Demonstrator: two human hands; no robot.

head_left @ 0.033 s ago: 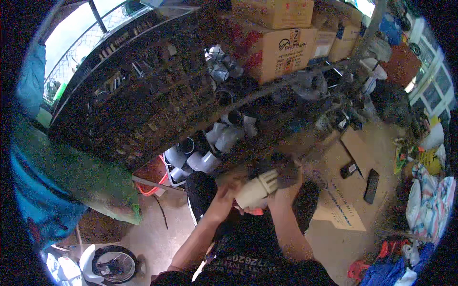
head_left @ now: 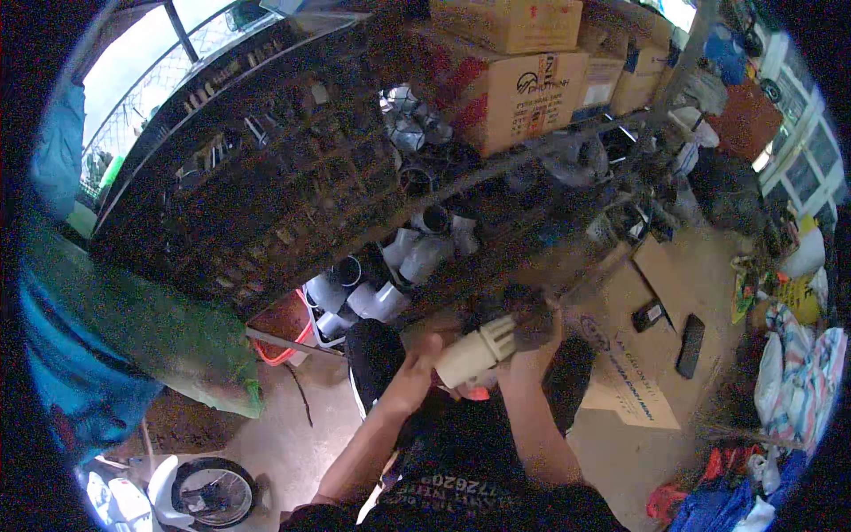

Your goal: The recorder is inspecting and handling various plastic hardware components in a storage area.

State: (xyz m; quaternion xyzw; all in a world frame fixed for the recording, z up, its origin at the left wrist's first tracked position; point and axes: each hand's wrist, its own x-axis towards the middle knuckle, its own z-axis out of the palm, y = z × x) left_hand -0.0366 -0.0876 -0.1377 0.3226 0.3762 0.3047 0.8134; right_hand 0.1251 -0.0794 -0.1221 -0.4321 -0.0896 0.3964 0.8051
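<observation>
A cream plastic pipe fitting [head_left: 470, 356], round with a slotted, ribbed end, is held tilted in front of my body. My left hand [head_left: 418, 365] is at its smooth lower end, thumb raised on the near side and fingers curled underneath. At the ribbed end, my right hand [head_left: 541, 341] is closed around a dark shape [head_left: 532, 317], too shadowed to name. A small orange-red piece [head_left: 477, 393] shows below the fitting; what it belongs to is hidden.
Grey pipe elbows [head_left: 381, 301] fill a basket ahead, beside a dark compartment rack [head_left: 266, 195]. Cardboard boxes [head_left: 536, 97] are stacked behind. On flattened cardboard [head_left: 638, 377] at right lie a black phone [head_left: 651, 315] and a dark remote-like object [head_left: 690, 348]. A wheel [head_left: 213, 492] stands lower left.
My left hand has shifted slightly at the fitting's lower end, and its thumb now stands up more plainly. The fitting and my right hand stay almost in place.
</observation>
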